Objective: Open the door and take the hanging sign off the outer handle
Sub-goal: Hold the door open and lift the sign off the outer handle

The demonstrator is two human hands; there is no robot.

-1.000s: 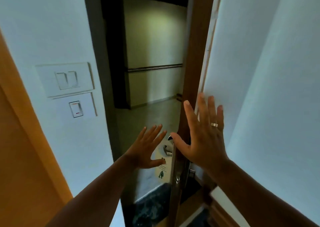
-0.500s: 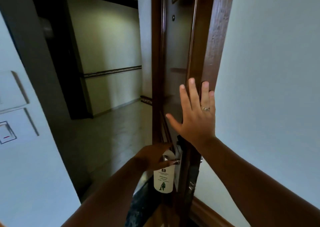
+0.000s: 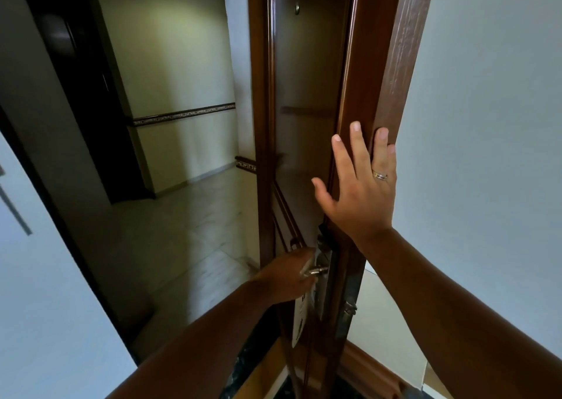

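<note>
Since a moment ago: your left hand [image 3: 286,277] has closed in on the outer handle [image 3: 316,270], grasp not discernible. Right hand [image 3: 359,188]: flat, released, steadying the door [image 3: 365,94] edge. Hanging sign [image 3: 299,319]: on the handle, below your left hand. Removal appears imminent.

Nothing here can be read from where I stand. The only thing carrying print is the white hanging sign [image 3: 299,319] on the outer handle [image 3: 317,270] of the open door [image 3: 307,143], low down near the middle. It is turned almost edge-on, so only a thin strip shows, with a dark smudge of a pictogram near its bottom and faint grey lines above that may be text, too small and skewed to make out. The left hand [image 3: 289,280] covers its top part.
</note>
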